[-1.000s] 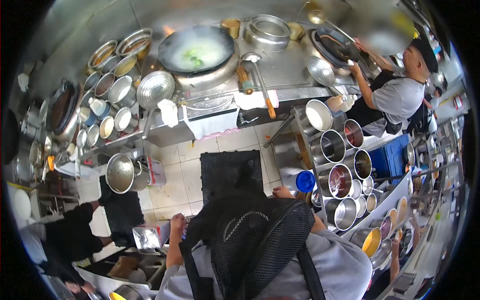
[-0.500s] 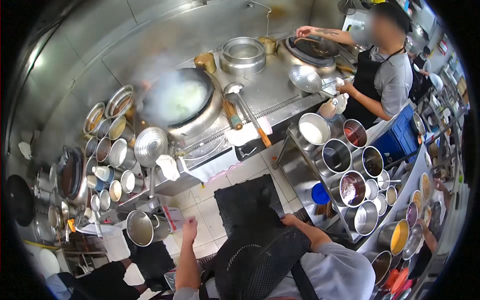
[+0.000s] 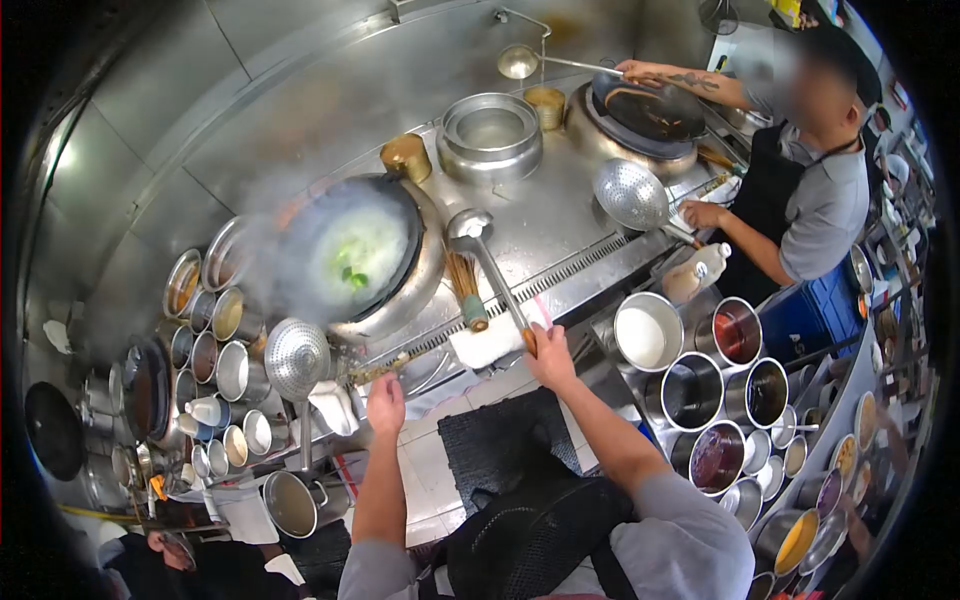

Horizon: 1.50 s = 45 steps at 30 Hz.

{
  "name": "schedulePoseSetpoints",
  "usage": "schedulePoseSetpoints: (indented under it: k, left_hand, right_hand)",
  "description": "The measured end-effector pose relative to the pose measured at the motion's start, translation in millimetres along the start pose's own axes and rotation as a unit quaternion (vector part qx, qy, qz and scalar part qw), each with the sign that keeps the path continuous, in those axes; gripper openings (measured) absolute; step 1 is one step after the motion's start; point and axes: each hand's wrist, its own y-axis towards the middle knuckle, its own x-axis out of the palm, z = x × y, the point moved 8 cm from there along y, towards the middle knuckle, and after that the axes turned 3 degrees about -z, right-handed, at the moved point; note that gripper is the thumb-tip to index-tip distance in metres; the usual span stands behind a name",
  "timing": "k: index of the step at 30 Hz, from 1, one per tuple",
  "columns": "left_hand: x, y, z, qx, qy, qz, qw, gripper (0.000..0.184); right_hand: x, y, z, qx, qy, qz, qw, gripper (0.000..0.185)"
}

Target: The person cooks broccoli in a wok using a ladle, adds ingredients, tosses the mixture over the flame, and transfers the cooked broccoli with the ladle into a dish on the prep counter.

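Note:
My right hand [image 3: 549,357] is closed around the wooden end of a long-handled ladle [image 3: 495,270]. The ladle's metal bowl rests on the steel counter, right of a steaming wok [image 3: 410,275]. Pale liquid with bright green pieces [image 3: 352,275] shows through the steam. My left hand [image 3: 386,403] is raised at the counter's front edge with its fingers curled in, and nothing shows in it. A perforated strainer [image 3: 297,360] lies to its left, above a white cloth [image 3: 334,407]. Beside the ladle are a bamboo brush [image 3: 466,290] and a folded white cloth [image 3: 486,347].
A co-worker [image 3: 815,190] at the right wok [image 3: 650,110] holds another ladle [image 3: 517,62] near the tap. Several sauce pots [image 3: 690,390] crowd the right-hand cart, and seasoning containers [image 3: 232,370] stand left. Another person [image 3: 190,565] is at lower left. A black mat [image 3: 505,440] covers the floor.
Both my hands have moved forward to the counter, and my right hand has taken hold of the ladle's handle. Green pieces now show in the wok. The co-worker's ladle has come into view.

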Motion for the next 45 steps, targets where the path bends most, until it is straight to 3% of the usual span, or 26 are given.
schedulePoseSetpoints:
  k: [2, 4, 6, 8, 10, 12, 14, 15, 16, 18, 19, 23, 32, 34, 36, 41, 45]
  left_hand:
    - [-6.6, 3.7, 4.6, -0.028, 0.135, 0.079, 0.987, 0.015]
    - [-8.7, 10.4, 9.2, 0.011, 0.16, 0.104, 0.982, 0.012]
    - [-10.5, 14.8, 14.7, 0.04, 0.177, 0.079, 0.98, 0.01]
    - [-11.7, 22.1, 10.0, 0.042, 0.162, 0.094, 0.981, 0.009]
    - [-6.2, 26.1, -1.0, 0.005, 0.135, 0.092, 0.986, 0.009]
    - [-2.5, 32.6, -2.1, -0.003, 0.108, 0.116, 0.987, 0.009]
    - [-4.4, 33.4, -4.8, -0.082, 0.149, 0.128, 0.977, 0.01]
    - [-5.7, 33.1, -4.9, -0.077, 0.157, 0.149, 0.973, 0.009]
    - [-8.9, 33.8, -6.9, -0.074, 0.149, 0.15, 0.975, 0.009]
    - [-7.7, 36.1, -5.6, -0.097, 0.139, 0.1, 0.98, 0.007]
    - [-12.8, 36.1, 0.9, -0.093, 0.15, 0.129, 0.976, 0.006]
    - [-9.3, 38.4, -6.4, -0.045, 0.127, 0.136, 0.981, 0.008]
    - [-9.0, 41.6, -4.8, -0.048, 0.15, 0.132, 0.979, 0.005]
    - [-8.7, 44.4, -2.8, -0.053, 0.152, 0.138, 0.977, 0.005]
    - [-10.5, 40.5, -3.9, -0.052, 0.159, 0.134, 0.977, 0.005]
    - [-4.1, 47.3, -4.2, -0.086, 0.166, 0.096, 0.978, 0.008]
    - [-1.6, 49.5, -2.0, -0.088, 0.201, 0.112, 0.969, 0.008]
  right_hand:
    - [37.5, 24.8, 26.9, -0.017, -0.013, -0.008, 1.0, 0.067]
    - [47.7, 41.0, 29.9, -0.04, -0.03, -0.017, 0.999, 0.072]
    - [49.4, 46.5, 36.9, 0.091, -0.036, -0.104, 0.99, 0.08]
    - [32.3, 62.5, 26.2, 0.087, -0.064, -0.093, 0.99, 0.074]
    - [27.7, 77.5, 27.2, 0.11, 0.087, -0.129, 0.982, 0.069]
    - [4.1, 86.9, 10.4, 0.115, 0.109, -0.134, 0.978, 0.065]
    - [-19.8, 86.9, -18.8, 0.136, 0.169, -0.158, 0.963, 0.059]
    - [-27.2, 84.5, -30.4, 0.173, 0.25, -0.156, 0.94, 0.059]
    - [-33.7, 88.6, -41.8, 0.172, 0.245, -0.149, 0.943, 0.059]
    - [-49.6, 105.5, -73.6, 0.131, 0.369, -0.145, 0.909, 0.055]
    - [-56.6, 114.4, -86.0, 0.14, 0.391, -0.143, 0.898, 0.058]
    - [-92.0, 167.5, -143.0, 0.095, 0.39, -0.082, 0.912, 0.065]
    - [-131.8, 289.6, -173.1, 0.038, 0.432, -0.011, 0.901, 0.059]
    - [-148.0, 331.7, -157.4, 0.038, 0.446, -0.003, 0.894, 0.047]
    - [-179.1, 379.7, -142.9, 0.003, 0.421, 0.005, 0.907, 0.019]
    - [-262.9, 519.0, -54.0, 0.083, 0.426, 0.078, 0.897, 0.013]
    - [-284.9, 534.4, -15.9, 0.118, 0.434, 0.043, 0.892, 0.012]
